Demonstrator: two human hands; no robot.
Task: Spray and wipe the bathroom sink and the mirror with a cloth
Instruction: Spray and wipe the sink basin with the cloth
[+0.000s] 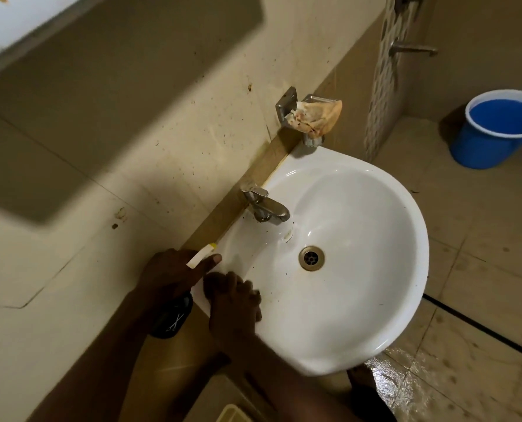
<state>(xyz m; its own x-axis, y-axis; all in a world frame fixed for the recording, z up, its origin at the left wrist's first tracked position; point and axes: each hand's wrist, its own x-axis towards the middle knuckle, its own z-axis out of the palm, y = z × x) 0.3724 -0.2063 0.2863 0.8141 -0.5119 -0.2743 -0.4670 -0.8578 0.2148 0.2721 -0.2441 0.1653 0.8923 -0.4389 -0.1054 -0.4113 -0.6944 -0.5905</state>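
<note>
While beige tiles line the wall and wet floor, the white sink [360,239] hangs speckled with dark spots. The left hand [174,272] grips a dark spray bottle [174,318] at the rim; the right hand [233,303] rests curled there, its grasp unclear. A cloth [316,115] drapes a wall holder.

This is a home bathroom. A white wall-hung sink [375,269] with a steel tap [265,207] and a drain [311,258] stands against beige, speckled wall tiles [192,132]. A metal soap holder [299,117] is fixed to the wall above it. On the wet tiled floor [466,345] stands a blue bucket [497,129] beneath a wall spout [412,50].
</note>
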